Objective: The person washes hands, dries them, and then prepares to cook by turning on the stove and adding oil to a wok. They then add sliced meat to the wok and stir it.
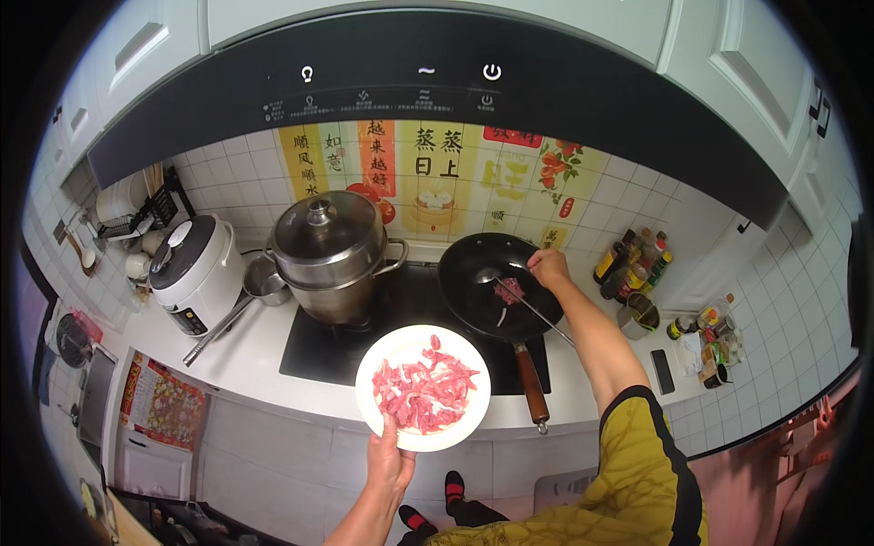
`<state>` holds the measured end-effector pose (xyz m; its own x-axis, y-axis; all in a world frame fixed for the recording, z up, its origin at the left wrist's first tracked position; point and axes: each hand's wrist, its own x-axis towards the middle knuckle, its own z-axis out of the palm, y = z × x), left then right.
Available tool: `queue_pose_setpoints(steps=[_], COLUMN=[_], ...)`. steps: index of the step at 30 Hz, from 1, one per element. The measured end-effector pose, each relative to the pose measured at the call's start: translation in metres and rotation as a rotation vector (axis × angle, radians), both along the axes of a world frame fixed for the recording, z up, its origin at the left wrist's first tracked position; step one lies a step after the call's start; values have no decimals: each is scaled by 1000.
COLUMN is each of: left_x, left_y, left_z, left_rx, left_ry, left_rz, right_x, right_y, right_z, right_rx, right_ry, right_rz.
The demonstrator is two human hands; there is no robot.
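My left hand (390,454) grips the near edge of a white plate (365,403), thumb on the rim. Strips of raw red meat (423,392) are spread over that plate, which is held up in front of the cooktop. Over the far right rim of a black wok (471,307) is my right hand (550,268), fingers bent together; whether anything is between them cannot be seen. Inside the wok lies a small clump of pinkish meat (510,292). A metal ladle (526,302) rests there too, its handle leaning across the rim and passing under my right forearm.
Left of the wok, a lidded steel steamer pot (328,266) stands on the black cooktop (307,351). Beyond it are a small saucepan (270,280) and an electric pressure cooker (194,273). Sauce bottles (631,266) and a phone (662,372) occupy the right counter. The wok's wooden handle (531,385) overhangs the front edge.
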<state>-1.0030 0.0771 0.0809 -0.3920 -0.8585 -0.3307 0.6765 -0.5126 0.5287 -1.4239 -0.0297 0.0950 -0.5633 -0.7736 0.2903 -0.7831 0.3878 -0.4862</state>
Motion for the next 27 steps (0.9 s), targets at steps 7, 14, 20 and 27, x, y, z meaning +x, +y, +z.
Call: queue_pose_setpoints(steps=[7, 14, 20, 27], left_x=[4, -15, -25, -24], left_y=[19, 37, 53, 66], left_z=[-6, -6, -8, -7], left_rx=[22, 9, 1, 4], left_ry=[-50, 6, 17, 42], left_rz=[11, 65, 113, 131], right_x=[70, 180, 205, 220], right_y=[32, 92, 109, 103], right_z=[42, 100, 83, 68], right_rx=[-29, 346, 466, 415], right_ry=[-356, -225, 248, 225], right_rz=[308, 1045, 998, 998])
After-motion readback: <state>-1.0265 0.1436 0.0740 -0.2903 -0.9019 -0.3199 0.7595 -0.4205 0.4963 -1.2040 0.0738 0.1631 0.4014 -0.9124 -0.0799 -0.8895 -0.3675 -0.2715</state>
